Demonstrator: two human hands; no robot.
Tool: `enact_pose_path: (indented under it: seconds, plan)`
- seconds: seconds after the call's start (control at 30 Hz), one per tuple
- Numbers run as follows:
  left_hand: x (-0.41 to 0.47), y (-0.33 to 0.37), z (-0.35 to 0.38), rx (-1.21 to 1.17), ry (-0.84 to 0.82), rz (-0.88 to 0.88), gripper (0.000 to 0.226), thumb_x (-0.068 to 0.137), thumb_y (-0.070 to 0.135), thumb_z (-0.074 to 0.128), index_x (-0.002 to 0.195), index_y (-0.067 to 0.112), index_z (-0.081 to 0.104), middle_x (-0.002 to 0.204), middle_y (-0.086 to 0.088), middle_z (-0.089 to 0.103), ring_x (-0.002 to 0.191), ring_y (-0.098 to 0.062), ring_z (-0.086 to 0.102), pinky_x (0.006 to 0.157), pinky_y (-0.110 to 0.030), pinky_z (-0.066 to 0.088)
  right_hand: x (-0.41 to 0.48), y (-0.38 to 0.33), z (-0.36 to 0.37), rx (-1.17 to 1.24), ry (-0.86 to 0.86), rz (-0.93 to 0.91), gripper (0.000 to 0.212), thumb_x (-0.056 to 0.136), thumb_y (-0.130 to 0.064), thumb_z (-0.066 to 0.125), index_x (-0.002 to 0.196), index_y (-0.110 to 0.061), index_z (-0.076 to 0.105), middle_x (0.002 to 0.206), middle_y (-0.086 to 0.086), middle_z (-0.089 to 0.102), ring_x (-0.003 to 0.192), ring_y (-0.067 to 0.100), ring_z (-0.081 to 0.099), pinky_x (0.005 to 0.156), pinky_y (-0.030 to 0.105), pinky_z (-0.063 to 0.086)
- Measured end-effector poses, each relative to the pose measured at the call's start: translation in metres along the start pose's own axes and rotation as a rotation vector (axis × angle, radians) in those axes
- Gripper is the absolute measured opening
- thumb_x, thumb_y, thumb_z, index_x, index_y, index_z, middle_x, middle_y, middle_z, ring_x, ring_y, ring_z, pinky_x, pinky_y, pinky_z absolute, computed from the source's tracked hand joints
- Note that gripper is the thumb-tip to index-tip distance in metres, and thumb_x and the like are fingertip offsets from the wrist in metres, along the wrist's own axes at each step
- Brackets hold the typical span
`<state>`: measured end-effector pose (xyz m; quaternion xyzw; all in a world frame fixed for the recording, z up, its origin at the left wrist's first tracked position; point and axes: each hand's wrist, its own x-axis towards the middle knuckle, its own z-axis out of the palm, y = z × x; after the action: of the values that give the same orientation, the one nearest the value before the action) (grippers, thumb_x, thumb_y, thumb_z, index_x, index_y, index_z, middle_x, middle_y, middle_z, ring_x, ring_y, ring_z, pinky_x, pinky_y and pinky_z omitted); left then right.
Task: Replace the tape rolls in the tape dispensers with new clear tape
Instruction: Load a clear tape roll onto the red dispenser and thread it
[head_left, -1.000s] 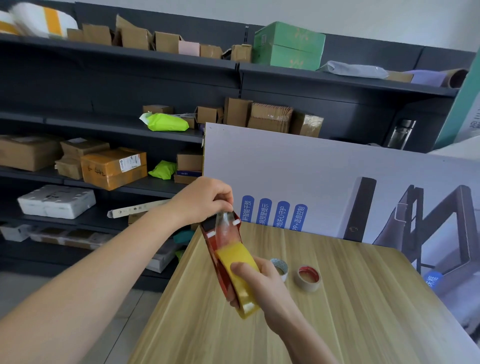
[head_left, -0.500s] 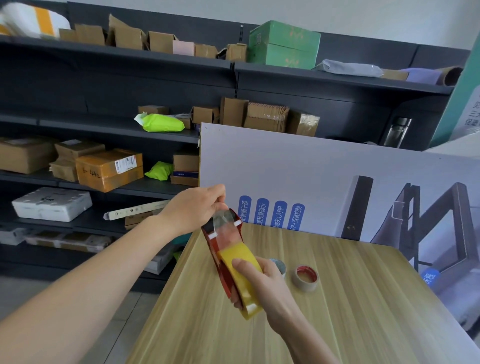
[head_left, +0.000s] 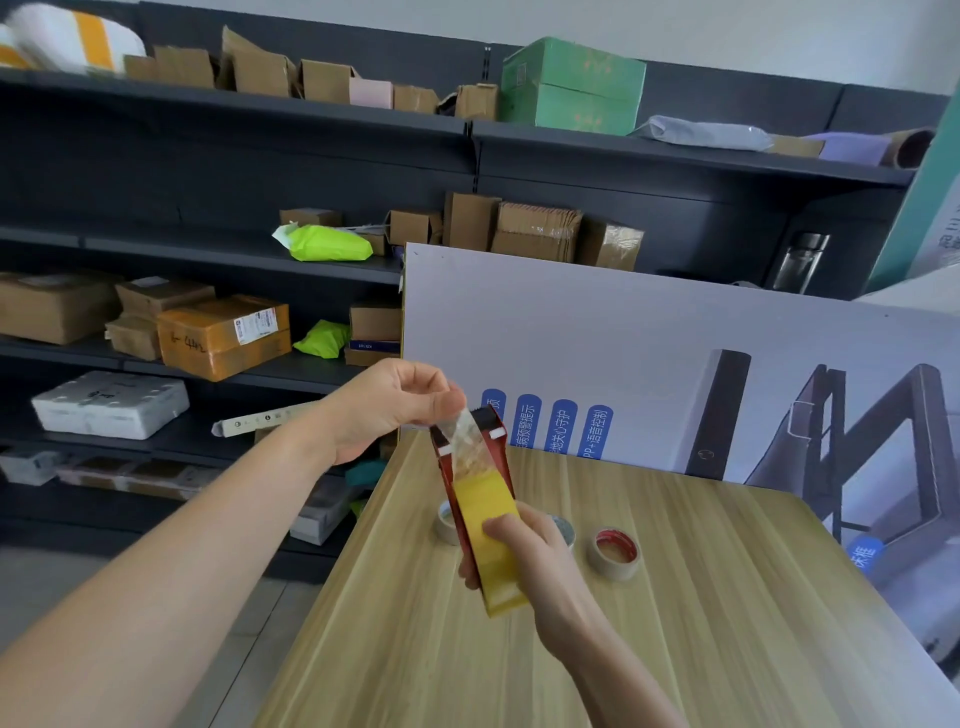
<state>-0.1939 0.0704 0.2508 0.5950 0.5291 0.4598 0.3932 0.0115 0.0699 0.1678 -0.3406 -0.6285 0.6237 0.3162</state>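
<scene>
Two bare hands held a red tape dispenser (head_left: 498, 454) tilted above the wooden table (head_left: 675, 623): the right hand (head_left: 524, 556) gripped its lower end, thumb pressed on the yellowish tape roll (head_left: 485, 506) seated in its frame, while the left hand (head_left: 395, 410) pinched the clear loose end (head_left: 465, 439) near the dispenser's top. A red-cored roll (head_left: 613, 553) lay on the table just behind, two others partly hidden. Cardboard boxes (head_left: 223, 338) filled the dark shelves (head_left: 260, 109) beyond
</scene>
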Motion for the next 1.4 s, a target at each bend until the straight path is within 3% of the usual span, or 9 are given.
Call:
enact_pose_path:
  seconds: [0.13,0.23,0.37,0.53,0.67,0.77,1.0,1.2,1.4]
  plan:
    - [0.002,-0.004,0.005,0.034,0.08,-0.086,0.064,0.045,0.075,0.073,0.07,0.016,0.061,0.118,-0.01,0.068,0.113,-0.021,0.06,0.102,-0.042,0.043,-0.005,0.005,-0.001,0.029,-0.054,-0.028,0.048,0.083,-0.04,0.057,0.109,0.0,0.06,0.08,0.014,0.074,0.07,0.022,0.068,0.069,0.026,0.055]
    - [0.002,-0.004,0.012,-0.041,0.061,-0.134,0.041,0.07,0.047,0.066,0.079,0.008,0.058,0.115,-0.022,0.067,0.104,-0.033,0.065,0.089,-0.043,0.055,-0.007,0.006,0.002,0.079,-0.044,-0.017,0.062,0.084,-0.049,0.058,0.108,0.008,0.059,0.077,0.017,0.073,0.068,0.026,0.068,0.072,0.035,0.057]
    - [0.0,0.003,0.018,-0.041,0.085,-0.067,0.033,0.066,0.041,0.072,0.061,0.013,0.055,0.11,-0.024,0.068,0.099,-0.034,0.066,0.082,-0.045,0.054,-0.006,0.004,0.0,0.096,-0.034,0.025,0.075,0.083,-0.058,0.058,0.102,0.014,0.06,0.076,0.024,0.072,0.067,0.031,0.067,0.075,0.044,0.056]
    - [0.002,0.018,0.025,0.179,0.011,0.031,0.031,0.075,0.035,0.073,0.071,0.007,0.06,0.091,-0.02,0.072,0.08,-0.026,0.066,0.076,-0.036,0.053,-0.005,0.008,0.0,0.047,-0.007,0.09,0.056,0.089,-0.055,0.055,0.101,-0.001,0.063,0.07,0.011,0.074,0.066,0.019,0.07,0.079,0.038,0.055]
    - [0.004,0.035,0.029,0.598,0.008,0.185,0.022,0.086,0.03,0.067,0.074,0.013,0.062,0.071,0.0,0.068,0.066,-0.013,0.061,0.068,-0.032,0.051,-0.004,0.011,-0.007,0.053,0.029,0.109,0.013,0.097,-0.027,0.054,0.085,-0.021,0.054,0.05,-0.011,0.068,0.049,0.002,0.064,0.054,0.016,0.05]
    - [0.006,0.041,0.03,0.894,0.016,0.369,0.019,0.088,0.029,0.063,0.076,0.015,0.062,0.08,0.001,0.07,0.074,-0.016,0.063,0.07,-0.037,0.052,-0.007,0.005,-0.002,0.077,0.026,0.089,0.021,0.094,-0.035,0.06,0.087,-0.015,0.059,0.055,-0.004,0.068,0.051,0.008,0.064,0.053,0.018,0.052]
    - [0.022,0.022,0.033,1.405,0.296,1.119,0.031,0.09,0.041,0.052,0.079,0.012,0.05,0.053,-0.002,0.051,0.037,-0.016,0.044,0.035,-0.023,0.037,-0.006,-0.004,-0.002,0.1,-0.012,-0.01,0.042,0.081,-0.039,0.059,0.088,0.002,0.065,0.059,0.007,0.065,0.049,0.019,0.056,0.056,0.027,0.051]
    - [0.035,0.017,0.022,1.477,0.316,1.147,0.033,0.09,0.046,0.05,0.082,0.016,0.036,0.049,0.001,0.046,0.038,-0.012,0.03,0.039,-0.019,0.024,-0.008,-0.008,-0.01,0.073,-0.001,0.005,0.034,0.082,-0.035,0.061,0.081,0.0,0.063,0.057,0.006,0.064,0.049,0.017,0.057,0.051,0.022,0.05]
    - [0.043,0.007,0.012,1.508,0.35,1.104,0.036,0.097,0.048,0.036,0.083,0.015,0.038,0.051,0.0,0.047,0.035,-0.017,0.042,0.033,-0.025,0.036,-0.004,-0.01,-0.011,0.024,0.025,0.022,0.041,0.08,-0.034,0.062,0.095,0.004,0.066,0.065,0.007,0.069,0.054,0.017,0.062,0.052,0.022,0.051]
